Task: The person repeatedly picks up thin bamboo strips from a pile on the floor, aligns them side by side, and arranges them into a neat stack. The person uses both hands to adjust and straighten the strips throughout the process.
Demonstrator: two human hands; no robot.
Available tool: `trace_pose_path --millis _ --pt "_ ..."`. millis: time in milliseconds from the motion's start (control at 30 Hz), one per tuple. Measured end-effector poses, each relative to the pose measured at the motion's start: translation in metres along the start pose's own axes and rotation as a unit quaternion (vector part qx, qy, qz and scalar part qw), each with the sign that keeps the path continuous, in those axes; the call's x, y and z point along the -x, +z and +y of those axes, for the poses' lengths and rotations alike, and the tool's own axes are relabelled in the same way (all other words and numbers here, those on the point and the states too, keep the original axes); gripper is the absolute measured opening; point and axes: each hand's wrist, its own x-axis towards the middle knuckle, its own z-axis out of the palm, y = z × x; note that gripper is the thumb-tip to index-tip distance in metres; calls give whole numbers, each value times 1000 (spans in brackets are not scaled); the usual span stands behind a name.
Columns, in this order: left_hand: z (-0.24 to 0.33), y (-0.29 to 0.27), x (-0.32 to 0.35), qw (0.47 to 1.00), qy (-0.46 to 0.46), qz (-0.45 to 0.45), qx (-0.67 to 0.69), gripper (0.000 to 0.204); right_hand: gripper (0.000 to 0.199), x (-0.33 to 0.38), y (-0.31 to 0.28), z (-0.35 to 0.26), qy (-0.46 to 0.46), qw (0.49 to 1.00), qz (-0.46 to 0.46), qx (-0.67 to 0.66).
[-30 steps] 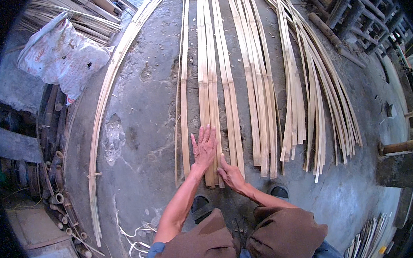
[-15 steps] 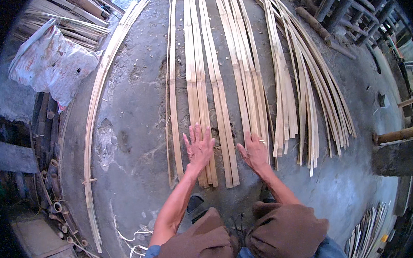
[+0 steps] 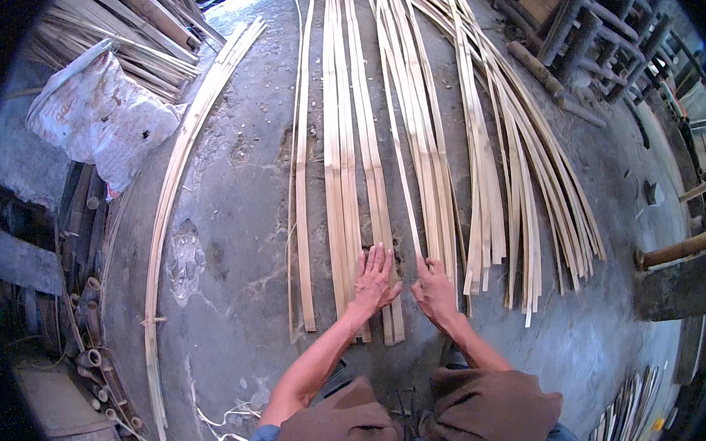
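Long pale bamboo strips lie lengthwise on the grey floor in front of me. My left hand [image 3: 376,280] rests flat, fingers stretched out, over the near part of a narrow pair of strips [image 3: 376,195] and the edge of the wider group [image 3: 342,181] beside it. Just to its right, my right hand [image 3: 436,293] is closed at the near end of a single thin bamboo strip [image 3: 405,193]. That strip stands slightly apart from the bundle [image 3: 428,159] on its right. The fingertips partly hide the strip's end.
More strips fan out in bundles [image 3: 540,177] at the right. A bundle tied near its lower end [image 3: 156,273] lies at the left. Bamboo poles [image 3: 95,357] and a white sack [image 3: 103,106] line the left side. Bamboo frames [image 3: 600,35] stand far right; thin shavings [image 3: 229,434] lie near my left knee.
My left hand has slid right, from the wider group toward the narrow pair. The right hand has drawn back slightly and closed on a thin strip, which now lies apart from its bundle.
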Motion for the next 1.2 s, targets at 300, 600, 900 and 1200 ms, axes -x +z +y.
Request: trace_pose_path --millis 300,600,900,1200 --pt "-11 -7 -16 999 30 27 -15 91 55 13 -21 -10 68 943 143 -294" --pt "1 -9 -7 1000 27 13 6 87 53 40 36 -2 84 967 112 -212" --pt "-5 -6 3 999 39 -14 1 71 58 63 54 -12 128 957 9 -260" --pt "-7 0 3 999 43 -2 19 64 60 56 48 -13 74 957 36 -279"
